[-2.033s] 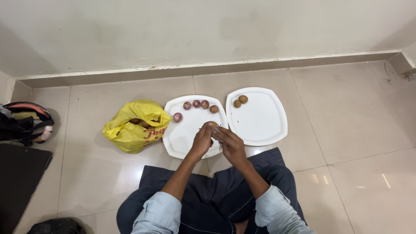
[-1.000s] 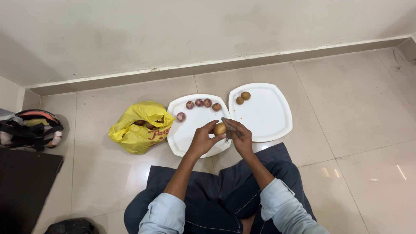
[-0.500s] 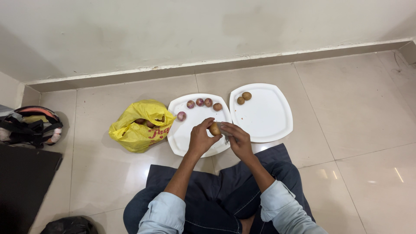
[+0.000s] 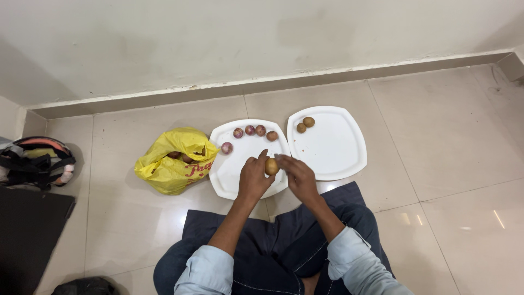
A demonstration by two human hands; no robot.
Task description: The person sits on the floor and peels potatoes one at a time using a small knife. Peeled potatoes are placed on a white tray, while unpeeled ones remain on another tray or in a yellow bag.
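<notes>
One package in view: a yellow plastic carrier bag [image 4: 173, 161] on the tiled floor, to my left, just beside the left edge of the nearer white plate [image 4: 234, 177] and possibly touching it. The bag is crumpled and slumped, with no fixed shape, and its mouth gapes toward the plate. Reddish print shows on the side facing me. A few small round brownish items are visible inside the opening; their kind cannot be told. The bag sits well short of the wall and apart from the bundle of gear at the far left. No signs, loose labels or screens visible.
</notes>
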